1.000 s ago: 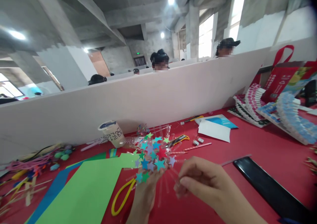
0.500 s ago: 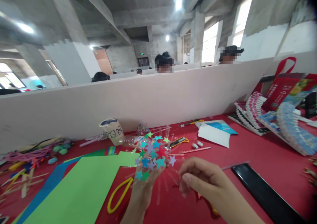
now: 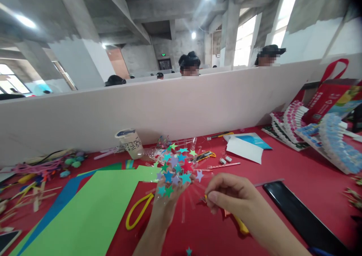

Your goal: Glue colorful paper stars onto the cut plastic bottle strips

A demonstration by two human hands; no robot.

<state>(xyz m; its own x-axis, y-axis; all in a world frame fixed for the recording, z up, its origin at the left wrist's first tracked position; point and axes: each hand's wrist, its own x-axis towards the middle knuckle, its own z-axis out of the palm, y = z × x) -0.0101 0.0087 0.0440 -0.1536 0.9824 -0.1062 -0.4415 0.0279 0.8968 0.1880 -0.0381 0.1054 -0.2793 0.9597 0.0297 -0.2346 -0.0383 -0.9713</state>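
Observation:
My left hand (image 3: 166, 203) is wrapped round a clear plastic piece with thin strips fanning out, decorated with green, blue, purple and red paper stars (image 3: 186, 178). The stars hide most of its fingers. Just to the right, my right hand (image 3: 229, 193) has its thumb pressed against curled fingers. Anything in that pinch is too small to make out. On the table below the right hand lies a yellow-handled tool (image 3: 241, 226), partly hidden. A yellow loop (image 3: 139, 212) lies left of my left wrist. One loose teal star (image 3: 189, 251) shows at the bottom edge.
Green paper sheets (image 3: 82, 207) cover the left of the red table. A cup (image 3: 130, 144), utility knife (image 3: 205, 156) and pencil (image 3: 226, 166) lie behind my hands. To the right are a black phone-like slab (image 3: 299, 214) and folded craft pieces (image 3: 336, 139). A white partition (image 3: 183, 105) stands behind.
The view has tilted down slightly, so the table sits higher in the picture. The loose teal star at the bottom edge is newly in view. Both hands keep nearly the same pose.

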